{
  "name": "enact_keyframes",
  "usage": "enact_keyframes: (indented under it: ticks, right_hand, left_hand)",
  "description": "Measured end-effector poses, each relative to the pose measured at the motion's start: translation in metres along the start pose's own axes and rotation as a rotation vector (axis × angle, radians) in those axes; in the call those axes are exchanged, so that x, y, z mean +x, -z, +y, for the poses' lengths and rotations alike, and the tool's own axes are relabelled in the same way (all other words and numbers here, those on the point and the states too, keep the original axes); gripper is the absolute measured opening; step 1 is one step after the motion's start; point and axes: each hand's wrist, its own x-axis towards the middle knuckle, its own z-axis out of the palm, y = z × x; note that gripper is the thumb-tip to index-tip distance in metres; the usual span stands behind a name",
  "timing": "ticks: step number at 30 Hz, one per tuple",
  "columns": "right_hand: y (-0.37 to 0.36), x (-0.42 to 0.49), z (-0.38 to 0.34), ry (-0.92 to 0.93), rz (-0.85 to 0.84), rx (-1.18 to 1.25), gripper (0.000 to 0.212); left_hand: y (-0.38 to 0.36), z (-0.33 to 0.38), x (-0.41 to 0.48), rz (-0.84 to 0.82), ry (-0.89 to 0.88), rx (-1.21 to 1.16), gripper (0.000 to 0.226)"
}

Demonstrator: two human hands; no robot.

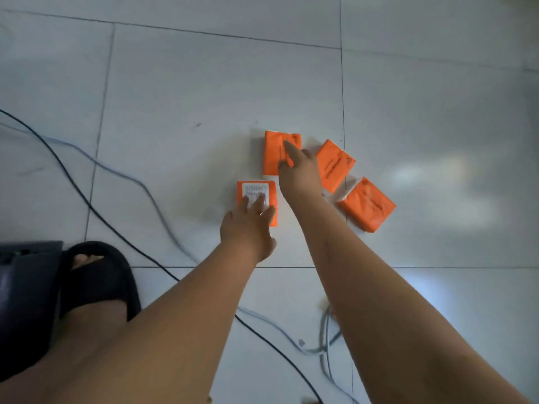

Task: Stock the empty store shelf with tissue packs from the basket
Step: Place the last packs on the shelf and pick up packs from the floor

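Note:
Several orange tissue packs lie on the white tiled floor. My left hand [250,225] rests with spread fingers on the nearest pack [256,189], whose white label faces up. My right hand [299,170] reaches over the far pack [275,153], fingers extended and touching its top. Two more packs lie to the right: one tilted [335,166], one nearer [367,205]. Neither hand has a pack lifted. No basket or shelf is in view.
A black cable [87,199] and a grey cable [163,205] run across the floor on the left and under my arms. My foot in a black slipper [99,278] stands at lower left beside a dark object [26,287].

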Motion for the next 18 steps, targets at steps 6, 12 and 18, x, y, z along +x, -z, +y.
enact_keyframes:
  ticks: [6, 12, 18]
  right_hand:
    - [-0.043, 0.021, 0.001, -0.234, 0.166, -0.136, 0.059]
    - [-0.066, 0.022, 0.013, -0.334, 0.158, 0.01, 0.063]
    - [-0.064, 0.013, -0.003, -0.189, 0.067, 0.293, 0.045]
  left_hand:
    - [-0.003, -0.052, 0.003, 0.255, 0.325, -0.061, 0.083]
    - [-0.016, -0.097, 0.002, 0.432, 0.57, -0.148, 0.072]
    - [0.0, -0.133, -0.006, 0.422, 0.628, -0.488, 0.071]
